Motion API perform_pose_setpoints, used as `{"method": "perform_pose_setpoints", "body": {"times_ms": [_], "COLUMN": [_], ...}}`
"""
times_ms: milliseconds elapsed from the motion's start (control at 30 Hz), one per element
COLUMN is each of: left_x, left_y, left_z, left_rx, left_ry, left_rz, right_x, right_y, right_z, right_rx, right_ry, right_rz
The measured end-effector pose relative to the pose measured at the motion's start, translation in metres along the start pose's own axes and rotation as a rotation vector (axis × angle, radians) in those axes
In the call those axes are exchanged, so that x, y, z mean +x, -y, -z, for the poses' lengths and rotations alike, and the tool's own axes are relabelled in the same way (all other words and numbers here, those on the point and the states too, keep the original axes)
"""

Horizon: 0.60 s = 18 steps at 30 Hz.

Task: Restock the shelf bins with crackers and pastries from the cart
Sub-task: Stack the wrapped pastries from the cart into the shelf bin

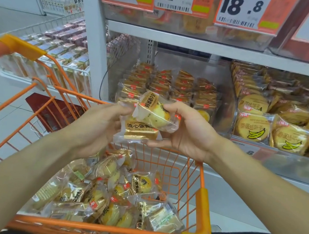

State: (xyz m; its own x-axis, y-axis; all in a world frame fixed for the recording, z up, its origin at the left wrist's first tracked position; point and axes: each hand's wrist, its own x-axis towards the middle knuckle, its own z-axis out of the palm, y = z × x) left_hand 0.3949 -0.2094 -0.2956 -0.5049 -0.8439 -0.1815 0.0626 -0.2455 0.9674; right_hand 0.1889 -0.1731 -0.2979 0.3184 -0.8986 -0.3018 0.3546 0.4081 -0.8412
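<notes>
One head cam only, wide-angle, aimed fwd and down. Close over the orange cart [199,215] at frame bottom; shelf bins [226,114] near, straight ahead. Aisle floor [0,109] runs off at left edge.

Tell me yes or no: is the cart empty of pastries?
No, the cart holds a heap of wrapped pastries, while both hands hold two more packets above it.

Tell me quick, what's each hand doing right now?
Left hand: holding the lower pastry packet by its left edge.
Right hand: gripping the upper pastry packet, fingers also under the lower one.
</notes>
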Motion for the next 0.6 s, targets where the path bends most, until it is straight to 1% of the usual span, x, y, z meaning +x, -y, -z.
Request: {"method": "perform_pose_setpoints", "body": {"times_ms": [33, 67, 167, 233, 300, 367, 400, 467, 533, 600], "left_x": [0.000, 0.000, 0.003, 0.002, 0.002, 0.002, 0.000, 0.002, 0.004, 0.005], "left_y": [-0.001, -0.002, 0.001, 0.005, 0.008, 0.008, 0.006, 0.004, 0.004, 0.002], "left_z": [0.001, 0.003, 0.006, 0.002, -0.001, -0.003, -0.003, -0.004, -0.005, -0.009], "left_rx": [0.032, 0.041, 0.059, 0.130, 0.176, 0.181, 0.169, 0.122, 0.069, 0.042], "left_ry": [0.019, 0.005, -0.102, -0.107, -0.103, -0.111, -0.114, -0.154, -0.214, -0.246], "left_rz": [0.046, 0.083, 0.142, 0.166, 0.179, 0.181, 0.184, 0.212, 0.233, 0.215], "right_x": [0.000, -0.001, -0.004, -0.006, -0.012, -0.018, -0.020, -0.021, -0.019, -0.018], "right_y": [-0.001, 0.000, 0.002, 0.006, 0.013, 0.021, 0.024, 0.027, 0.029, 0.029], "right_z": [0.002, 0.003, 0.006, 0.009, 0.011, 0.012, 0.011, 0.013, 0.017, 0.019], "right_rx": [-0.046, -0.116, -0.332, -0.432, -0.613, -0.794, -0.840, -0.810, -0.697, -0.588], "right_ry": [-0.009, -0.014, 0.022, 0.063, 0.079, 0.048, 0.014, -0.078, -0.139, -0.126], "right_rz": [0.000, 0.001, -0.039, -0.103, -0.134, -0.091, -0.046, 0.077, 0.184, 0.258]}}
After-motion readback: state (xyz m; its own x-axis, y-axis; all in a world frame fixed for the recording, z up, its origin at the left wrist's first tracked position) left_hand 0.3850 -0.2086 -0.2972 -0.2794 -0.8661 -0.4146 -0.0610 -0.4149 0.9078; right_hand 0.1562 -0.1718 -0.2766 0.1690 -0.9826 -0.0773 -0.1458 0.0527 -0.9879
